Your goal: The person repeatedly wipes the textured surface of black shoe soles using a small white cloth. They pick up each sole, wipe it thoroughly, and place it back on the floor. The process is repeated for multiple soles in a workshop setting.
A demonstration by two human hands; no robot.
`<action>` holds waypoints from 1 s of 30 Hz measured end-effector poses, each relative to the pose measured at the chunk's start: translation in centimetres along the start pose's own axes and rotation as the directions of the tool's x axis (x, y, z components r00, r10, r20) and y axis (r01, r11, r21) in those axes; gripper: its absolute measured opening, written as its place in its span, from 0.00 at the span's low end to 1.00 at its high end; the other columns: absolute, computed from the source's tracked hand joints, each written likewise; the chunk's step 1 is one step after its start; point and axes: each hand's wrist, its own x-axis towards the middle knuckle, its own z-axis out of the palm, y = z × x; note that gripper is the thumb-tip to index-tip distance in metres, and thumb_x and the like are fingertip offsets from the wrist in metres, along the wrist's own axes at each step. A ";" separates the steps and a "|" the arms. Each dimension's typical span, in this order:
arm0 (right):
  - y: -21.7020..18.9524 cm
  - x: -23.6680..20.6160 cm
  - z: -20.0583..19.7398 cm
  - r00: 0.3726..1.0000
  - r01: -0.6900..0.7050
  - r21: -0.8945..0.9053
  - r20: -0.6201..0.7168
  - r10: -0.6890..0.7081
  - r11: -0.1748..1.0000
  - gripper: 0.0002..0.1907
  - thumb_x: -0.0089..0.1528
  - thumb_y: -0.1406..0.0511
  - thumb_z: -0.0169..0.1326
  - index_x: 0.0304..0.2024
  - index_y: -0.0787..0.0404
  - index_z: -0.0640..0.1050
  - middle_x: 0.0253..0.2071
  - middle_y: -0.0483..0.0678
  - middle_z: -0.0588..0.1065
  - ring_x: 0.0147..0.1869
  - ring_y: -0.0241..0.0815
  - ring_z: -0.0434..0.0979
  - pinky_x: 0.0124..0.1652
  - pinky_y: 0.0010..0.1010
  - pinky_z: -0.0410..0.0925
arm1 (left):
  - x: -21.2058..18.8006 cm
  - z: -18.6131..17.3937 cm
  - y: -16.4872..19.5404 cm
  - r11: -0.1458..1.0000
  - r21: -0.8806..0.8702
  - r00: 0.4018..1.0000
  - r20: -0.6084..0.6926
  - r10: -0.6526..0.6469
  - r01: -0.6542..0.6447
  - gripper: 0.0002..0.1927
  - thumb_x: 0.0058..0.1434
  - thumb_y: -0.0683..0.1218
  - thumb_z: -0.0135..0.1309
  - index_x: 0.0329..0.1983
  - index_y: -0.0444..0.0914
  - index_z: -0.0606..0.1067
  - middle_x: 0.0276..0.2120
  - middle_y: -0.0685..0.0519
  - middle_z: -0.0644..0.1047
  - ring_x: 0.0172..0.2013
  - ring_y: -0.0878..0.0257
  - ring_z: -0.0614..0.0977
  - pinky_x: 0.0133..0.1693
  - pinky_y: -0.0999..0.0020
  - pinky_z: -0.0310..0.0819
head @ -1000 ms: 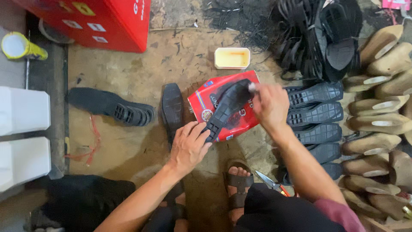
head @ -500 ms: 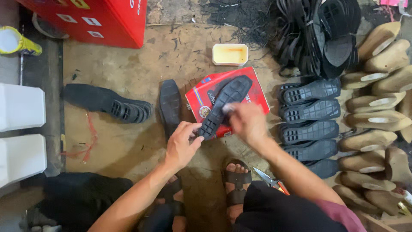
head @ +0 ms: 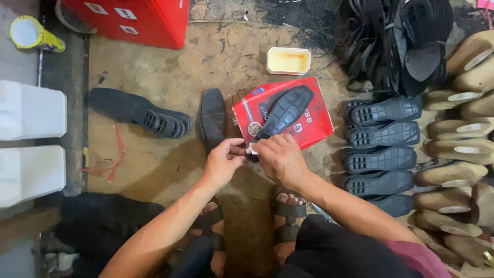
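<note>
Since the earlier frame I see my right hand (head: 280, 159) has slid down from mid-sole to the near end of the black sole (head: 285, 110), meeting my left hand (head: 224, 160). Both pinch that end, the right also closed on something small and pale. The sole lies on the red packet (head: 314, 123); the pass over it looks finished.

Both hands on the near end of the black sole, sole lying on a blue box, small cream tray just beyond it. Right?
Not quite: the box under the black sole is red, not blue, as the head view shows. The rest holds: left hand and right hand meet at the sole's near end, and the small cream tray sits just beyond.
</note>
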 end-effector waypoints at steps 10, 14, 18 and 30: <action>1.6 -0.1 -2.5 0.916 0.353 0.041 0.190 -0.354 0.935 0.22 0.51 0.67 0.56 0.50 0.55 0.79 0.52 0.41 0.77 0.53 0.44 0.74 0.60 0.44 0.63 | 0.6 -0.1 -2.0 0.992 -0.122 1.000 0.005 0.016 -0.015 0.19 0.63 0.35 0.54 0.58 0.31 0.70 0.43 0.47 0.80 0.40 0.63 0.83 0.40 0.67 0.82; 1.9 -0.5 -2.9 0.901 0.377 0.068 0.203 -0.383 0.924 0.23 0.53 0.65 0.56 0.52 0.55 0.79 0.55 0.42 0.77 0.54 0.45 0.74 0.60 0.44 0.63 | 0.6 0.2 -1.2 0.995 0.082 0.998 -0.022 0.055 -0.053 0.21 0.58 0.35 0.57 0.56 0.32 0.70 0.40 0.47 0.81 0.36 0.65 0.82 0.38 0.68 0.82; 2.5 -0.8 -3.7 0.891 0.378 0.070 0.243 -0.384 0.923 0.26 0.49 0.65 0.56 0.52 0.55 0.79 0.54 0.43 0.77 0.54 0.46 0.74 0.59 0.46 0.63 | 0.5 0.1 -0.3 0.986 0.164 0.999 -0.025 0.047 -0.042 0.21 0.57 0.36 0.59 0.55 0.32 0.71 0.40 0.48 0.81 0.36 0.66 0.82 0.37 0.69 0.80; 0.8 -1.7 -2.1 0.972 0.207 0.079 0.099 -0.214 0.975 0.22 0.51 0.69 0.59 0.50 0.60 0.78 0.49 0.47 0.77 0.53 0.49 0.76 0.58 0.44 0.67 | 0.9 -0.4 0.4 0.990 0.142 1.000 0.015 -0.014 0.011 0.22 0.57 0.36 0.57 0.55 0.32 0.69 0.41 0.45 0.82 0.37 0.63 0.84 0.39 0.68 0.82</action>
